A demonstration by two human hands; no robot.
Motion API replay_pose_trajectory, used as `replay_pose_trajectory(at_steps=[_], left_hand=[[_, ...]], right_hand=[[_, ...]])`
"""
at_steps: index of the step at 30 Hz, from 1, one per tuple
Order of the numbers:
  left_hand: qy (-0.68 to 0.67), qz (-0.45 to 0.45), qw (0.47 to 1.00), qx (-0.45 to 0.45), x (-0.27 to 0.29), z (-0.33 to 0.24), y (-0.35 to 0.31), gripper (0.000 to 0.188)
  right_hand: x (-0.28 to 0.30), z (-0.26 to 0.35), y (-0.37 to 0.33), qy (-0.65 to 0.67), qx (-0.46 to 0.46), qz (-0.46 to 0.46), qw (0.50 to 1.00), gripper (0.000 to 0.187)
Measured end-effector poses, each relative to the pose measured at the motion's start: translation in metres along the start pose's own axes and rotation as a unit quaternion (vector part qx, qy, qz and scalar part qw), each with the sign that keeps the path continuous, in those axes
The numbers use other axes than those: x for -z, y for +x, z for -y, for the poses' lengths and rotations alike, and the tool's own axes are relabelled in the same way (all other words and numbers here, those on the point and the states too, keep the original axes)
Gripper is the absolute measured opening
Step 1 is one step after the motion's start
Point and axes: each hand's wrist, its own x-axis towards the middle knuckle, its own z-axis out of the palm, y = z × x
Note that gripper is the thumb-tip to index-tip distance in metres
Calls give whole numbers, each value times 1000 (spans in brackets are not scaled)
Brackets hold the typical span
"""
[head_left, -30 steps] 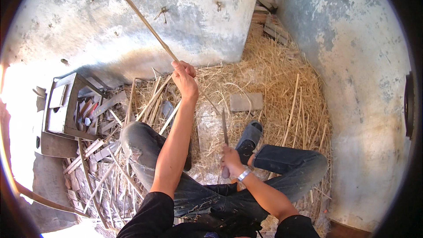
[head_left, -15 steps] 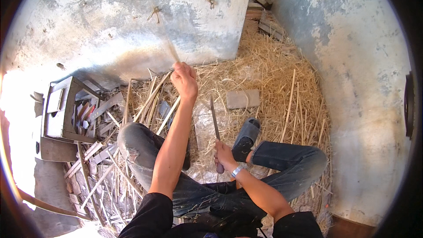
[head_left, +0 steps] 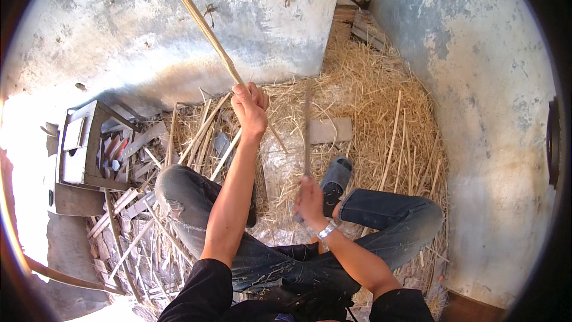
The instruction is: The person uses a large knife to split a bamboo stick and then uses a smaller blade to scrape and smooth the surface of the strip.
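Observation:
My left hand (head_left: pixel 251 111) is closed round a long, thin wooden stick (head_left: pixel 206 31). The stick slants from the upper left, against the wall, down through the fist, and its lower end points toward the floor. Closed on the handle of a long, narrow-bladed knife (head_left: pixel 307 131) is my right hand (head_left: pixel 310 201), slightly smeared by motion. The blade stands nearly straight away from me, to the right of the stick's lower end and apart from it. The handle is mostly hidden in the fingers.
Wood shavings (head_left: pixel 375 104) cover the floor, with a grey brick (head_left: pixel 331 131) among them. Loose sticks (head_left: pixel 392 143) lie at the right, more at the left. A wooden stool-like frame (head_left: pixel 77 167) holds scraps. Worn walls (head_left: pixel 476 113) rise ahead and right.
The stick, blurred before, now shows clearly and extends through my left fist. My right hand has moved slightly up and right, and the knife blade has swung from leaning left to nearly upright.

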Motion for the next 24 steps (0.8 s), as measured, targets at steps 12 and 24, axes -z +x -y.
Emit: replay_pose_trajectory(at_steps=[12, 24], left_hand=[[47, -191, 978, -69, 4, 14, 5, 64], [34, -225, 971, -75, 13, 20, 4, 61]], right_hand=[[-5, 19, 4, -95, 131, -55, 985, 46], [6, 12, 9, -332, 132, -93, 930, 53]])
